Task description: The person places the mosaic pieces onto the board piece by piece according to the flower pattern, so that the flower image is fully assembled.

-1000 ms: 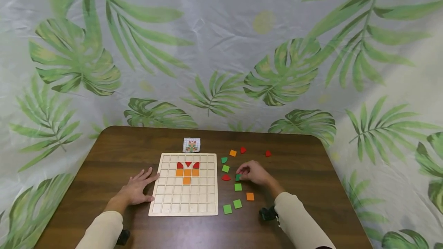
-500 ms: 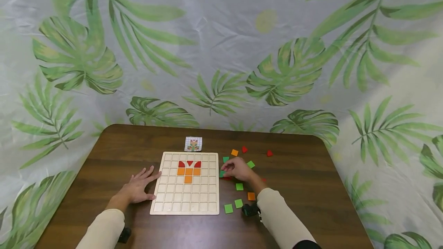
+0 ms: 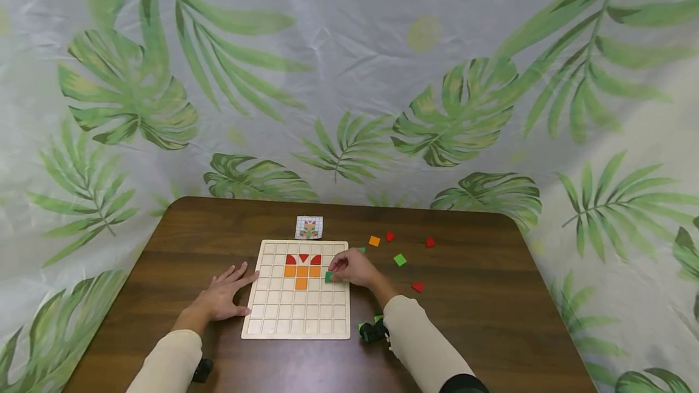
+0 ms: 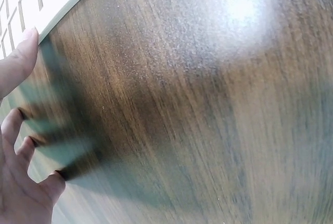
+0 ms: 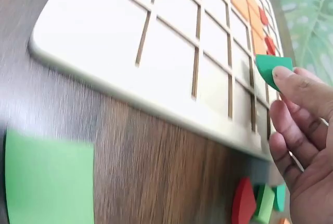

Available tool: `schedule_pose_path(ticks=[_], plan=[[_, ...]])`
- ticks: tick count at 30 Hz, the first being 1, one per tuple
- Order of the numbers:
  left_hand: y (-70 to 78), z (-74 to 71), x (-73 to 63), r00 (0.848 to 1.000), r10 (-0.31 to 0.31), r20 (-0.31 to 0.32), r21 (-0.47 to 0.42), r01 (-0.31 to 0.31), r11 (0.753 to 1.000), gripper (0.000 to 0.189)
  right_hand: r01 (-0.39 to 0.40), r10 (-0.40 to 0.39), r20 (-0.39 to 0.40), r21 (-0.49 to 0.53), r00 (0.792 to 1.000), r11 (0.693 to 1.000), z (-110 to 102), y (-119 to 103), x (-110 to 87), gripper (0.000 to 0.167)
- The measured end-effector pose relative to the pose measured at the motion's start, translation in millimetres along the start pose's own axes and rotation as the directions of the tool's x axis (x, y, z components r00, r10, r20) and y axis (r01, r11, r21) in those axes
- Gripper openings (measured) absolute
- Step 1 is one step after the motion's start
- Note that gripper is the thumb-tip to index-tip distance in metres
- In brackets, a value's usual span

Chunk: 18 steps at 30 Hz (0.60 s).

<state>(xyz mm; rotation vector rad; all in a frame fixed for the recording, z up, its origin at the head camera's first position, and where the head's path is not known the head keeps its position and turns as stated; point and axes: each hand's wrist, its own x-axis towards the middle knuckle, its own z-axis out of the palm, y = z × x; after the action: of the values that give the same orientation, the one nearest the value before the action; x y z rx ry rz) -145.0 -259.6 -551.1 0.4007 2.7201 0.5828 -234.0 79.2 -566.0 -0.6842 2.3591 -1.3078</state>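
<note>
My right hand [image 3: 354,267] pinches a dark green quarter-round tile [image 5: 268,67] between thumb and fingers. It is above the right-hand columns of the pale wooden grid board [image 3: 295,317]. Touching the board's left edge is my left hand [image 3: 221,297], fingers spread on the table; in the left wrist view its thumb [image 4: 25,52] meets the rim. On the board, red pieces [image 3: 303,258] form a row, with orange square tiles [image 3: 301,271] below them. The right hand and forearm hide some loose tiles.
A small picture card [image 3: 309,228] lies behind the board. Right of it are loose tiles: an orange square [image 3: 374,241], red pieces [image 3: 430,242] and a light green square [image 3: 400,259]. Another light green square [image 5: 49,177] lies near the board's front right corner.
My right hand has moved left from among the loose tiles to over the board, carrying the dark green tile. The left hand has stayed at the board's edge.
</note>
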Motion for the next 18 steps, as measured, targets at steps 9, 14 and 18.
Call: schedule_pose_path(ticks=[9, 14, 18], plan=[[1.3, 0.5, -0.9, 1.000, -0.010, 0.003, 0.007, 0.010, 1.000, 0.083, 0.044, -0.046, -0.026, -0.067, 0.999, 0.997, 18.8, -9.9, 7.3, 0.006], [1.0, 0.3, -0.8, 1.000, -0.013, 0.005, 0.013, 0.013, 1.000, 0.083, 0.026, -0.029, -0.034, -0.099, 0.999, 0.995, 26.1, -11.4, 8.8, 0.007], [1.3, 0.4, -0.2, 1.000, -0.013, 0.007, 0.008, 0.013, 1.000, 0.083, 0.013, -0.017, -0.034, -0.113, 0.999, 0.994, 28.9, -11.0, 9.2, 0.008]])
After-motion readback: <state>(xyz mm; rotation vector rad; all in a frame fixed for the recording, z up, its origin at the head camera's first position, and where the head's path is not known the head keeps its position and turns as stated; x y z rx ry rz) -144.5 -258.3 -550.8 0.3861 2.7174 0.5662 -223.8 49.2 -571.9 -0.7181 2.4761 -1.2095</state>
